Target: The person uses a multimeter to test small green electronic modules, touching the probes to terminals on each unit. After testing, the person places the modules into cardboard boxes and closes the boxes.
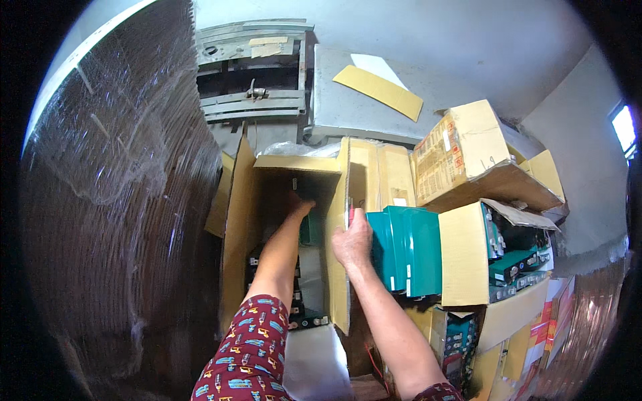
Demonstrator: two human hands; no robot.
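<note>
Box [234,267] part filled — cells [309,320] at its 6 o'clock, teal stack [409,250] outside at 3. Your left hand [303,205] is inside, right hand [353,239] at its edge — can't tell either's fingers.

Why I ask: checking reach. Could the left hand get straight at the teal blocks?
Probably not: the left hand is inside the carton, whose right side stands between it and the teal blocks.

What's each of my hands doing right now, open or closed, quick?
Left hand: inside the open cardboard box, in shadow; grip can't be told.
Right hand: curled at the box's right edge; grip can't be told.
</note>
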